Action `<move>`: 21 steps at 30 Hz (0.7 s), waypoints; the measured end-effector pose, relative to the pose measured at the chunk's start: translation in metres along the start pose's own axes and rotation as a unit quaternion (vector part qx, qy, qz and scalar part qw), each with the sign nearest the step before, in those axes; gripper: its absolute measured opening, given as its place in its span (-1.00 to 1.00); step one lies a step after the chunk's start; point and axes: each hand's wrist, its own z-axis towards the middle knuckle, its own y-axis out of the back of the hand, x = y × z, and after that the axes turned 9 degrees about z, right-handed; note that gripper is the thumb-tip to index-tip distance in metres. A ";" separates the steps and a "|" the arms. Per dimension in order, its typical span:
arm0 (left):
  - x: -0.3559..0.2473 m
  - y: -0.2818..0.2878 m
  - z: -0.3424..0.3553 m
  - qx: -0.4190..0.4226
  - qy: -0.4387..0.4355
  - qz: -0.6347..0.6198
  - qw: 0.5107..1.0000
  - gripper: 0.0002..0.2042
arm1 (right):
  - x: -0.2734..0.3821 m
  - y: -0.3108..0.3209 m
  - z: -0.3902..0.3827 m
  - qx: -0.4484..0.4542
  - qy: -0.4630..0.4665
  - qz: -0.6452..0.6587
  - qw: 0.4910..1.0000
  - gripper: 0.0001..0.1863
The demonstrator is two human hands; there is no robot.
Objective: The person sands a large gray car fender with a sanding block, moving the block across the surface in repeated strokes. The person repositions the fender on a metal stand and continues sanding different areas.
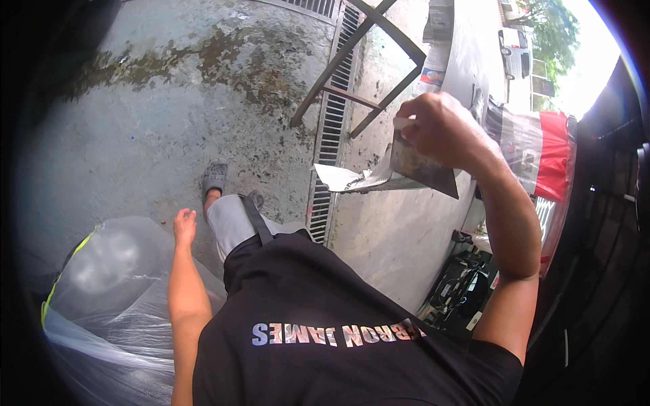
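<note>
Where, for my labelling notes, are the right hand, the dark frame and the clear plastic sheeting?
Right hand (443, 128), head view: back of the hand.
Dark frame (352, 97), head view: its crossbar.
Clear plastic sheeting (118, 298), head view: its middle.

left arm (187, 287) extended, left hand (183, 227) free, right elbow bent, right hand (437, 128) raised, fingers pinched

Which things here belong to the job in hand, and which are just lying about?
Probably the job:
- white piece pinched in the right hand
- grey sheet by that hand

Probably just around:
- floor grating
- dark equipment
- vehicle in the background
</note>
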 end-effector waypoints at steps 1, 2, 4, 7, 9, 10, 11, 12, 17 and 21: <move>-0.002 -0.003 0.001 0.002 -0.002 -0.007 1.000 -0.56 | -0.007 -0.009 -0.002 0.003 0.040 -0.014 0.999 -0.80; -0.005 -0.004 0.003 0.004 -0.004 -0.014 1.000 -0.55 | -0.009 -0.014 -0.002 0.014 0.077 -0.039 0.996 -0.80; -0.012 -0.006 0.004 -0.003 -0.022 -0.015 1.000 -0.55 | -0.004 -0.009 -0.013 -0.022 0.029 0.031 0.999 -0.78; -0.021 -0.006 0.000 -0.009 -0.029 0.014 0.999 -0.56 | -0.011 -0.023 -0.024 -0.011 0.020 0.037 0.999 -0.77; -0.033 -0.004 0.002 -0.005 -0.037 0.036 0.999 -0.56 | -0.024 -0.045 -0.042 -0.047 0.088 0.053 0.994 -0.75; -0.033 0.000 0.000 -0.009 -0.036 0.043 0.998 -0.57 | -0.026 -0.050 -0.048 -0.074 0.091 0.067 0.991 -0.75; -0.034 0.005 -0.002 -0.014 -0.036 0.052 0.998 -0.57 | -0.026 -0.042 -0.052 -0.100 0.044 0.152 0.982 -0.75; -0.032 0.011 -0.003 -0.018 -0.025 0.057 0.998 -0.57 | -0.029 -0.035 -0.057 -0.124 -0.003 0.237 0.964 -0.74; -0.048 0.033 0.012 -0.004 -0.005 0.089 0.996 -0.57 | -0.062 -0.095 -0.091 -0.172 0.057 0.167 0.969 -0.77; -0.096 0.060 0.007 -0.017 -0.035 0.124 0.992 -0.57 | -0.106 -0.129 -0.114 -0.288 -0.025 0.527 0.799 -0.81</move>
